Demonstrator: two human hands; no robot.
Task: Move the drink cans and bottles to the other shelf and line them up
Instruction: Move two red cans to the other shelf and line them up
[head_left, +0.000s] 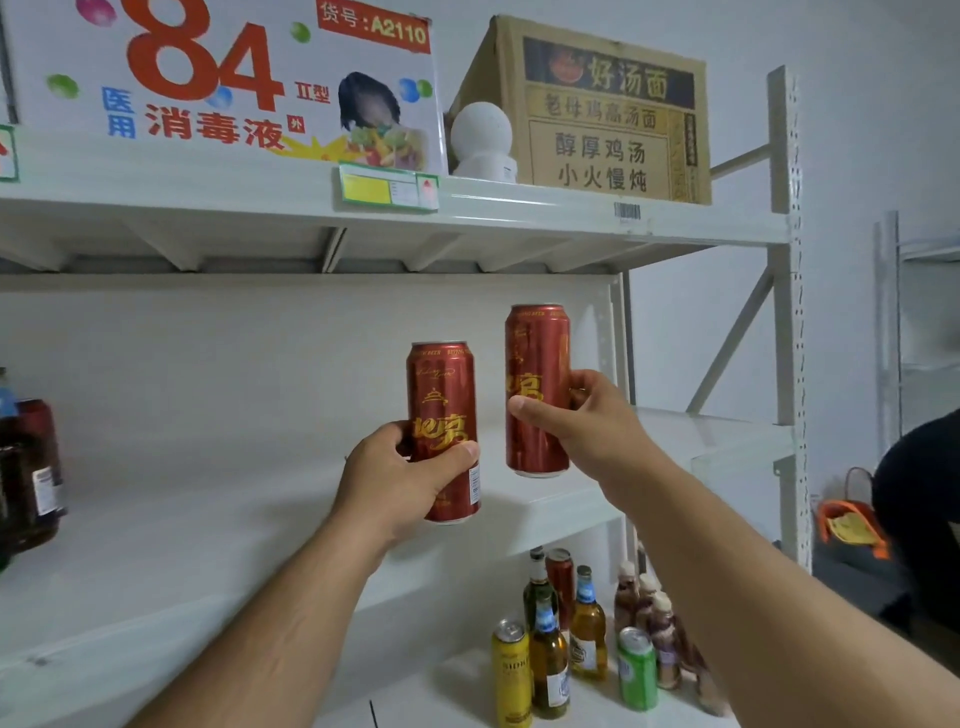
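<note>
Above the white metal middle shelf (218, 545), two tall red aluminium beer cans with gold lettering, both upright and clear of the board: left can (444, 431) clamped in the grip of the left hand (400, 478), thumb across the front, fingers round the back; right can (537, 389) clamped likewise in the right hand (582, 421), held higher and just beside the first, not touching. Neither can set down yet; step in hand judged as placing on the middle shelf. At the far left edge of the same shelf, dark brown bottles and cans (31, 467), partly cut off by the frame, probably items already moved; count not readable. On the lower shelf (457, 686), stock left to move: yellow can (511, 670), green can (636, 667), red can (560, 577), several amber glass bottles with blue neck labels (587, 623), cluster of small brownish bottles with pale caps (660, 623). Task judged early to midway. On the top shelf (519, 202): large white printed carton with red figures (223, 78), brown cardboard noodle box (597, 114), white rounded figure (483, 140), yellow price tag (387, 188). Wide bare stretch of middle shelf beneath the cans; nothing seen blocking the set-down. At far right, orange bag (852, 530) on the floor, well apart.
</note>
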